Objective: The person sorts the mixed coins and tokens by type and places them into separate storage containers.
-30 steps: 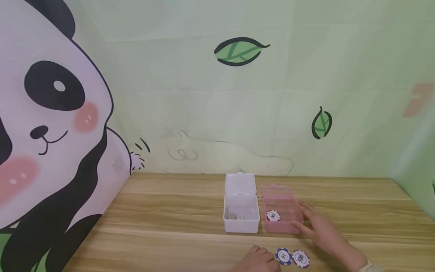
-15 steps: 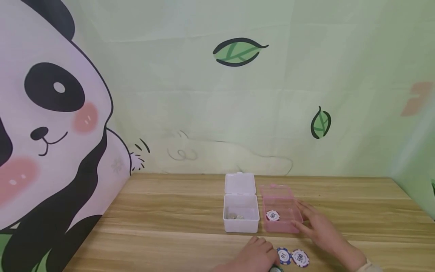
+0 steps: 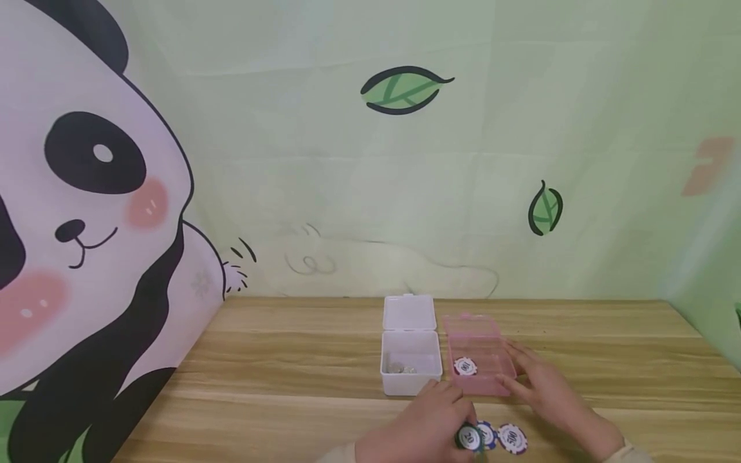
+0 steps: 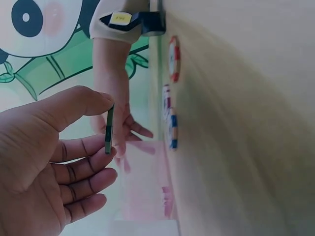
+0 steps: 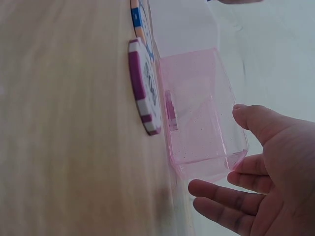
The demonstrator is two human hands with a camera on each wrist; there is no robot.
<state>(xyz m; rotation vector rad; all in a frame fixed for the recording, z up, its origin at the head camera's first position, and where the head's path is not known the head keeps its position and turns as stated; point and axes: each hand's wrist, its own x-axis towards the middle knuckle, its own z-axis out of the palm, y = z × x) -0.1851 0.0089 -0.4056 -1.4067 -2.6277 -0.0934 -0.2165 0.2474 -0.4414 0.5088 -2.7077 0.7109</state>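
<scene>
My left hand (image 3: 425,421) pinches a green poker chip (image 3: 470,438) marked 20 between thumb and fingertips; the left wrist view shows this chip (image 4: 109,130) edge-on, clear of the table. Behind it in the head view, a blue-edged chip (image 3: 489,437) is partly covered. A purple-edged 500 chip (image 3: 512,438) lies to its right. My right hand (image 3: 550,389) rests at the right end of an open pink see-through box (image 3: 483,386), thumb and fairly straight fingers touching its walls. Inside that box sits a 100 chip (image 3: 465,366).
Left of the pink box stands an open white box (image 3: 411,384) with several small shiny pieces (image 3: 401,368) in it. The left wrist view has a red-edged chip (image 4: 174,59) on the wooden table (image 3: 278,366). A cloth backdrop (image 3: 289,161) with a panda rises behind.
My left hand has brought the green chip up from the bottom edge, moving forward until it overlaps the blue-edged chip. The right hand and both boxes have stayed in place.
</scene>
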